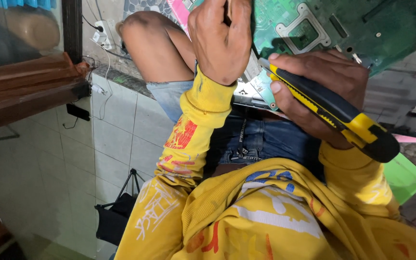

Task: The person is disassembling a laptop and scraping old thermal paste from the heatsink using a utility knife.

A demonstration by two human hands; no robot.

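The right hand (321, 89) is wrapped tight around one yellow-and-black utility knife (333, 113), wrist bent, its tip end pointing up-left toward the lower edge of the one green circuit board (362, 24). The board sits above the lap, tilted. The left hand (220, 36) is raised in a fist at the board's left edge; what it grips I cannot tell. Two yellow sleeves (188, 139) show.

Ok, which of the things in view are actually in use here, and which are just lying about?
In use:
- left hand gripping the green circuit board
- right hand holding the yellow-and-black utility knife at the board's edge

Lying about:
- white wall socket with cables
- black bag on the tiled floor
- green sheet
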